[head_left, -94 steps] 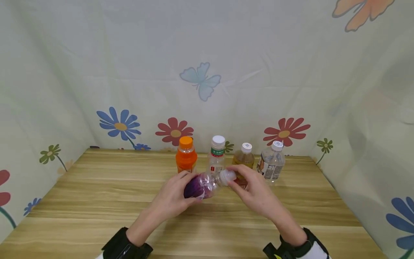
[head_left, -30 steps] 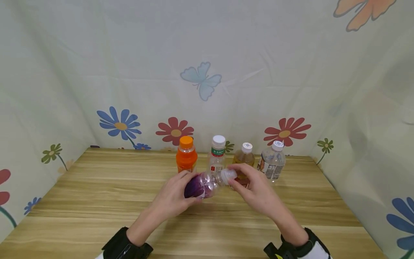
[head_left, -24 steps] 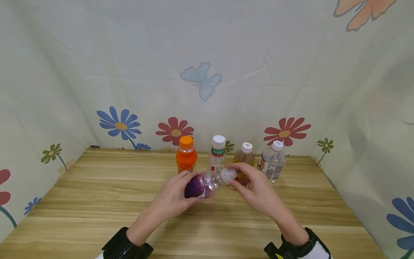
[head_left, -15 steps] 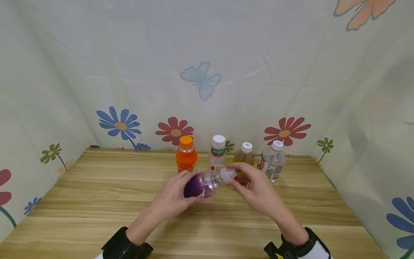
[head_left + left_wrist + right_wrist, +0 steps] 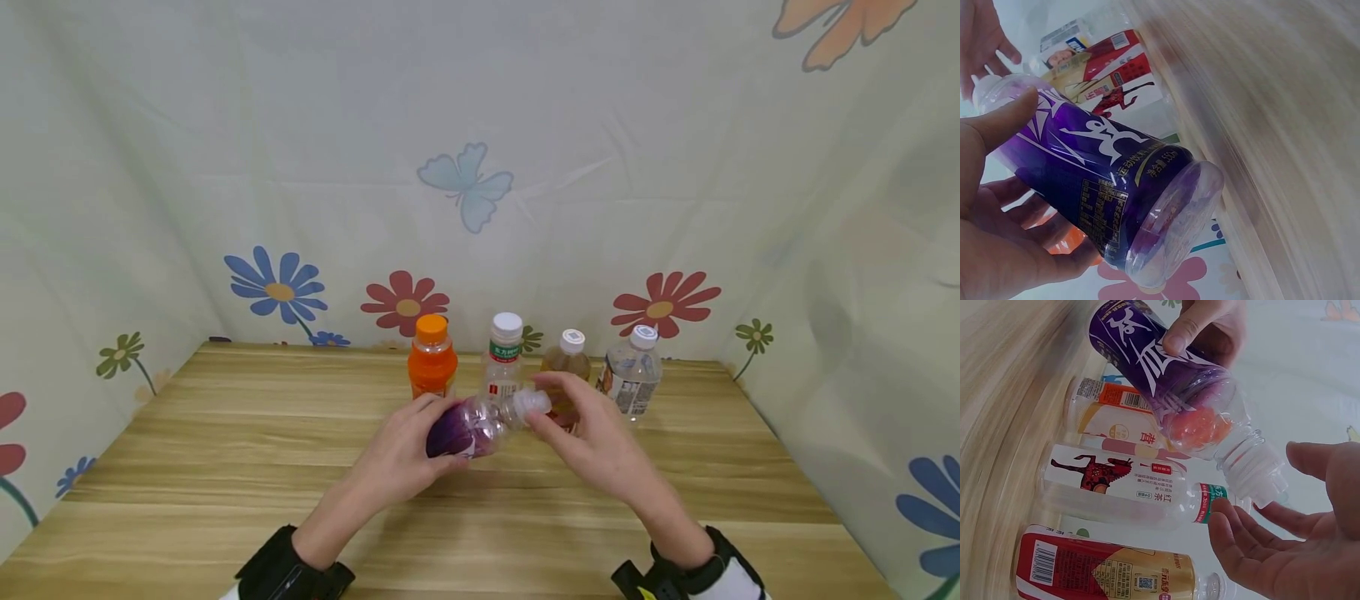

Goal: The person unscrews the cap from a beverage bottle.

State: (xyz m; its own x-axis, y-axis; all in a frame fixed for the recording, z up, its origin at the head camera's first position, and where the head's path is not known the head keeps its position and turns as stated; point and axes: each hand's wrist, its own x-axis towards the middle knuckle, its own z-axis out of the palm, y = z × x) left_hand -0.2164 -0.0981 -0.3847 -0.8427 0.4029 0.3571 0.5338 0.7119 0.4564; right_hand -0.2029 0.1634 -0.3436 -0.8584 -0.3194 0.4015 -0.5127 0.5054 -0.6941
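Observation:
My left hand (image 5: 405, 454) grips a purple-labelled drink bottle (image 5: 468, 429) round its body and holds it tilted on its side, neck to the right. Its see-through shoulder shows below a translucent white cap (image 5: 1257, 472), which sits at the neck. Around that cap my right hand (image 5: 596, 442) is spread, thumb on one side and fingers on the other. In the right wrist view, gaps show between the cap and the loosely bent fingers (image 5: 1235, 534). The left wrist view shows the bottle's clear base pointing away from my left palm.
Behind the hands, bottles stand in a row on the wooden table (image 5: 225, 433): an orange drink bottle (image 5: 432, 367), a white-capped bottle with a green band (image 5: 505, 354), an amber one (image 5: 566, 364) and a clear one (image 5: 633, 379). A flowered cloth (image 5: 337, 208) hangs behind.
My right fingers, close on the cap in the earlier frames, have loosened and shifted slightly around it. The bottle and my left hand have stayed almost still.

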